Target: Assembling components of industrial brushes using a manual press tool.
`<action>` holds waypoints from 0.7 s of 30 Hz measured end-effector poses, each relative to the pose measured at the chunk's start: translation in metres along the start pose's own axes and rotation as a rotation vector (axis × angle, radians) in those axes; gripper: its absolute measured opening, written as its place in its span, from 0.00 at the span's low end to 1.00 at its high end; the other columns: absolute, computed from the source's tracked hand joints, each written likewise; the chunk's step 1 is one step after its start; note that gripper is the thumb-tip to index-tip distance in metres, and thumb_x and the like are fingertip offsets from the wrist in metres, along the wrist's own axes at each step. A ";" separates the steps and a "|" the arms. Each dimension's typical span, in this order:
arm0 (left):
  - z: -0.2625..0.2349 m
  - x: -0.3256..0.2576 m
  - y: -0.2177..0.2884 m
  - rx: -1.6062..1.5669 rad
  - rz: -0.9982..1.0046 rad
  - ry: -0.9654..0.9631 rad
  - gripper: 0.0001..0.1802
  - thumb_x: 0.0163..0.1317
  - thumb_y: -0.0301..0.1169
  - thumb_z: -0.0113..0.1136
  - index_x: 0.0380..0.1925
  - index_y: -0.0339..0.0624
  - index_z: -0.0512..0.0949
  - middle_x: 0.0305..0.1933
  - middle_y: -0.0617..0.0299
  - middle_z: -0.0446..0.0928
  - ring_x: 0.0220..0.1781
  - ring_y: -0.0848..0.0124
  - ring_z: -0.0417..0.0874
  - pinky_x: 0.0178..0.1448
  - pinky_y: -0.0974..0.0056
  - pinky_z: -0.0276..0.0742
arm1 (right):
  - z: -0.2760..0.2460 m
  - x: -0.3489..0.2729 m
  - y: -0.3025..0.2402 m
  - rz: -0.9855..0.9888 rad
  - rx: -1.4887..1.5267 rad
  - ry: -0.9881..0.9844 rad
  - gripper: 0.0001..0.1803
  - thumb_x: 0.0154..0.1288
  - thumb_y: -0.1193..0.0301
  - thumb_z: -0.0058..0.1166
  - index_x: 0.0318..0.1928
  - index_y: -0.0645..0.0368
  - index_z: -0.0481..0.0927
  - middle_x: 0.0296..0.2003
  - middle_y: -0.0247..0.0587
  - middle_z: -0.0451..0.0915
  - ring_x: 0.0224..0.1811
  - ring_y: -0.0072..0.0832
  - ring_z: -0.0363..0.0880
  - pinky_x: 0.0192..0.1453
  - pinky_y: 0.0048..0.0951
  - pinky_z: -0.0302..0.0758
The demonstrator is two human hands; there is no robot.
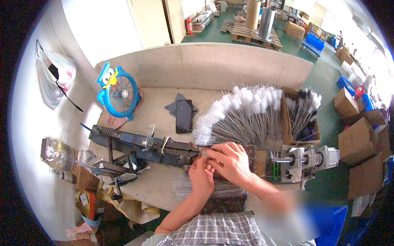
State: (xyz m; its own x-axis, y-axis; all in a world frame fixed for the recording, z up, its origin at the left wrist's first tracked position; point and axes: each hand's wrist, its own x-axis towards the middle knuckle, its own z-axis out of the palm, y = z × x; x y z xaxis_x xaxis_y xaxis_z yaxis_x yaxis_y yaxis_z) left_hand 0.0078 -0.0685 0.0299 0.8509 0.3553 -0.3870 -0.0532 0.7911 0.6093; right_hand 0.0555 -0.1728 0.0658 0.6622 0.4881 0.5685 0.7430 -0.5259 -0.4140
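My left hand and my right hand meet at the middle of a long dark metal bench machine. Thumb and fingers of the left hand are pinched together, pointing up at the machine's clamp end. Bent over from the right, my right hand has its fingertips closed close beside the left ones. Whatever lies between the fingers is too small and covered to name. Just beyond the hands, many thin wire brushes with white bristle heads lie fanned out. A bundle of bare thin wires lies below the hands, partly hidden by the left forearm.
A shaft and motor unit stands at the machine's right end. Behind it, a cardboard box holds dark-tipped brushes. A blue cartoon fan and a black phone rest on the table. A low panel borders the far edge.
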 end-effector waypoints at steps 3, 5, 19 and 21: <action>-0.013 0.003 -0.001 -0.026 -0.007 -0.095 0.10 0.64 0.33 0.47 0.37 0.36 0.72 0.42 0.57 0.76 0.43 0.68 0.78 0.51 0.64 0.73 | -0.012 0.003 -0.007 0.010 -0.005 0.006 0.14 0.44 0.66 0.63 0.36 0.51 0.83 0.38 0.31 0.79 0.42 0.31 0.76 0.45 0.33 0.71; -0.010 -0.001 0.003 -0.047 -0.016 -0.082 0.15 0.66 0.37 0.45 0.39 0.36 0.71 0.43 0.55 0.76 0.44 0.65 0.78 0.53 0.61 0.72 | -0.020 0.001 -0.005 0.052 -0.064 -0.003 0.13 0.45 0.66 0.62 0.35 0.53 0.82 0.35 0.31 0.79 0.41 0.30 0.75 0.45 0.33 0.69; -0.016 -0.015 0.005 0.196 -0.087 -0.159 0.33 0.67 0.55 0.34 0.54 0.35 0.65 0.56 0.49 0.69 0.56 0.61 0.72 0.60 0.59 0.67 | -0.046 -0.021 0.008 0.029 0.028 -0.111 0.08 0.50 0.71 0.59 0.34 0.56 0.81 0.33 0.35 0.80 0.38 0.31 0.77 0.42 0.33 0.72; -0.019 -0.020 0.002 0.281 -0.091 -0.065 0.31 0.67 0.52 0.39 0.56 0.35 0.63 0.60 0.49 0.66 0.58 0.61 0.71 0.60 0.59 0.66 | -0.046 -0.030 0.008 0.065 0.109 -0.080 0.09 0.50 0.72 0.57 0.35 0.57 0.80 0.32 0.35 0.80 0.37 0.33 0.77 0.40 0.33 0.73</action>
State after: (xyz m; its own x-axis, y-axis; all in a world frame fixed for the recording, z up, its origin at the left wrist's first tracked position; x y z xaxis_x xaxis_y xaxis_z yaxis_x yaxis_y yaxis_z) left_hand -0.0191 -0.0649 0.0258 0.8776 0.2495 -0.4093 0.1640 0.6460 0.7455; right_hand 0.0368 -0.2237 0.0785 0.7113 0.5119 0.4816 0.7019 -0.4812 -0.5252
